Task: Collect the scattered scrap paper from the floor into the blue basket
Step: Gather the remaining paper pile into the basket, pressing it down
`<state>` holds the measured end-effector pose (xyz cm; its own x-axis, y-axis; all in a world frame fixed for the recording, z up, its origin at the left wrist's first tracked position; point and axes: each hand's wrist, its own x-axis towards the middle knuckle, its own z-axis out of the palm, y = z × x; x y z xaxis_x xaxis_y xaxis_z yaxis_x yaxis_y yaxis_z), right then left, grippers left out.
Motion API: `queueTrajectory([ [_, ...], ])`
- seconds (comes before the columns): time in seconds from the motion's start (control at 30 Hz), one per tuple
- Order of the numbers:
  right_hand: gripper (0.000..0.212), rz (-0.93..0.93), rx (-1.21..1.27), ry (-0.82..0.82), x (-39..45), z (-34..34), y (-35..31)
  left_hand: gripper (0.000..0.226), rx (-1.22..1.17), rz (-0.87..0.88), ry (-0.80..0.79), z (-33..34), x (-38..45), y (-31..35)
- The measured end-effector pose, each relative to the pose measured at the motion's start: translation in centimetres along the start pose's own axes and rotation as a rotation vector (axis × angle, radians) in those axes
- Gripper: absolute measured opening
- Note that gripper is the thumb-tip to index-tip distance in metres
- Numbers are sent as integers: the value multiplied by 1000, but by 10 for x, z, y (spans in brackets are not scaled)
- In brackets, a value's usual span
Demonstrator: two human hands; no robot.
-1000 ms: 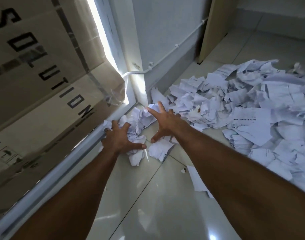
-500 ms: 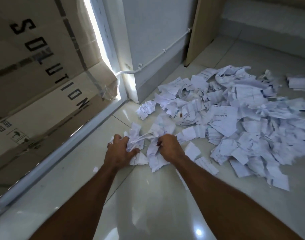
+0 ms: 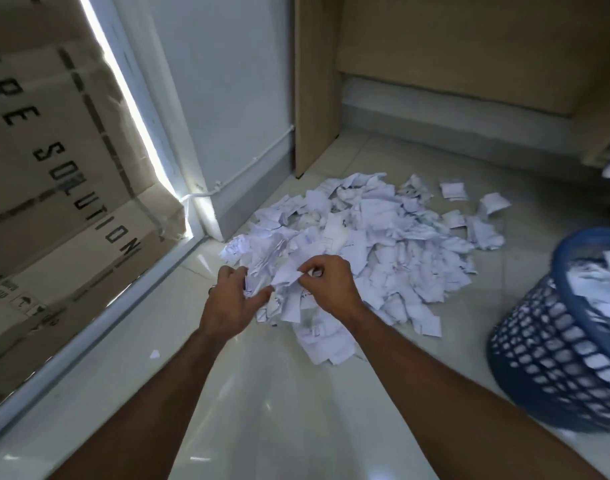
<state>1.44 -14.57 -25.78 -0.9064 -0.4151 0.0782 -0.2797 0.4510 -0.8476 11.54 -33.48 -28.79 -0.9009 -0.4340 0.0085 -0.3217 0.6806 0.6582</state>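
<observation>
A big heap of white scrap paper (image 3: 383, 237) lies on the glossy tiled floor by the wall corner. Both hands hold one bunch of scraps (image 3: 282, 292) between them, lifted above the heap's near edge. My left hand (image 3: 232, 299) grips the bunch from the left, fingers curled into it. My right hand (image 3: 326, 284) grips it from the right, thumb and fingers pinching a sheet. The blue mesh basket (image 3: 546, 368) stands at the right edge, partly cut off, with paper piled inside.
A glass door with a white frame (image 3: 99, 317) runs along the left, cardboard boxes (image 3: 54, 202) behind it. A white wall (image 3: 227, 116) and wooden panel (image 3: 314, 98) stand behind the heap. One tiny scrap (image 3: 154, 354) lies near the frame.
Both hands closed on a bunch of scraps by the door frame, drew it back and lifted it. The view pulled away, bringing the blue basket into sight on the right.
</observation>
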Motion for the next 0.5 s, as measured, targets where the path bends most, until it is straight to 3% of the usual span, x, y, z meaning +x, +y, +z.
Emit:
queueTrajectory([
  [0.23,5,23,37,272,-59,-165,-32,37,-95,247,-59,2,-24,164],
  [0.5,6,133,-52,558,-129,-346,28,53,-166,475,-237,87,-70,347],
])
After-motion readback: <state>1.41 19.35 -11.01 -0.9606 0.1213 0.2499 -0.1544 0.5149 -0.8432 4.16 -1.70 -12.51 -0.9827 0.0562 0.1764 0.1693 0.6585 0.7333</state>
